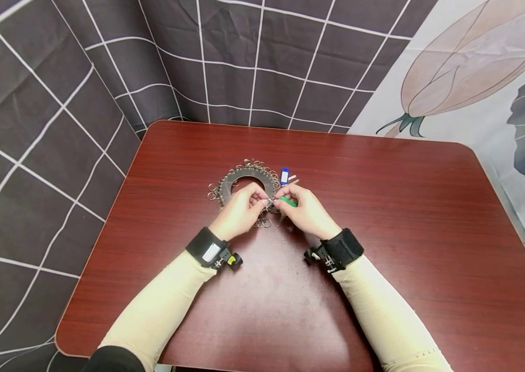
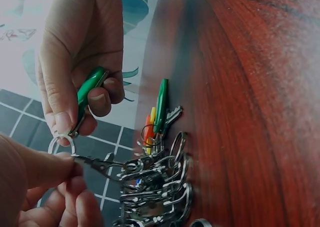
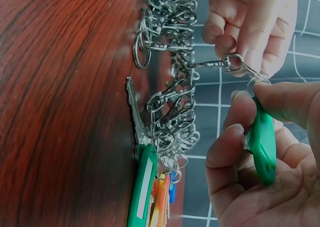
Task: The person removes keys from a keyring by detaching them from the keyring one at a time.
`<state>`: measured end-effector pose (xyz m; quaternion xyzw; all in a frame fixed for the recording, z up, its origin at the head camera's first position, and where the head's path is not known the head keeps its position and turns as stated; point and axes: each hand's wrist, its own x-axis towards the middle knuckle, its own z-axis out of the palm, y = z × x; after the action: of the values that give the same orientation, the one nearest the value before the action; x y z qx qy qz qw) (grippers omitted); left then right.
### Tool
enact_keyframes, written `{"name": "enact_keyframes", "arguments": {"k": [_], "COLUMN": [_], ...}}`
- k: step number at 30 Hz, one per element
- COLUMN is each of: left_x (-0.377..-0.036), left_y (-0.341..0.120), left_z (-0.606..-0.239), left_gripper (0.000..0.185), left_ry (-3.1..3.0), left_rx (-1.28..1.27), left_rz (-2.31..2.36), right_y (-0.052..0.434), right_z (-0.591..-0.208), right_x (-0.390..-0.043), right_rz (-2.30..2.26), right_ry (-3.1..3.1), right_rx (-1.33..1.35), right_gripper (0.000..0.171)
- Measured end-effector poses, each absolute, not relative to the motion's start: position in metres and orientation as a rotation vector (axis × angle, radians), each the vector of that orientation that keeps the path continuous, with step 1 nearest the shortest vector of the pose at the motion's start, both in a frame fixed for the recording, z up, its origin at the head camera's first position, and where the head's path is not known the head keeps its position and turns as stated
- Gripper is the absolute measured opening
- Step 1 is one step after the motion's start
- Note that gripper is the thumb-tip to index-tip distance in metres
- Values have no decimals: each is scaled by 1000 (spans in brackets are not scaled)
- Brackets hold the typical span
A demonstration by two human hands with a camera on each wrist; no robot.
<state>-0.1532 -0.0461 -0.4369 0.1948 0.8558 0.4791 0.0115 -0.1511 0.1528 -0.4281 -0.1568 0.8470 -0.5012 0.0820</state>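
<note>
My left hand (image 1: pixel 243 209) pinches a metal split ring (image 2: pixel 73 146) between thumb and fingers. A small swivel snap hook (image 3: pixel 210 64) links that ring to a flat grey ring-shaped plate (image 1: pixel 226 188), whose edge carries many hooks and rings. With thumb and fingers my right hand (image 1: pixel 306 206) holds a green key tag (image 3: pixel 265 147). The tag's small ring meets the split ring right at the fingertips of both hands, so the contact is partly hidden. Both hands are over the plate's near right edge.
Beside the plate lie a blue key tag (image 1: pixel 284 176) and a key (image 1: pixel 293 177). A second green key tag (image 3: pixel 143 184) and an orange tag (image 3: pixel 162 197) hang low by the hooks. The red-brown table (image 1: pixel 406 206) backs onto a dark checked curtain (image 1: pixel 229 85).
</note>
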Motion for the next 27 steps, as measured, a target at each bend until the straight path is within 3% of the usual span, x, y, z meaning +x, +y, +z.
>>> {"name": "enact_keyframes", "arguments": {"k": [11, 27], "left_x": [-154, -152], "left_y": [-46, -48], "left_z": [-434, -439], "left_gripper": [13, 5], "left_ry": [2642, 2712], "left_rx": [582, 508], "left_rz": [1378, 1384], "right_y": [150, 150], "right_z": [-427, -427], "right_x": [-154, -151], "right_rz": [-1543, -1494], "right_ry": [2620, 2573], "right_rx": [-510, -487], "right_gripper": [10, 11]}}
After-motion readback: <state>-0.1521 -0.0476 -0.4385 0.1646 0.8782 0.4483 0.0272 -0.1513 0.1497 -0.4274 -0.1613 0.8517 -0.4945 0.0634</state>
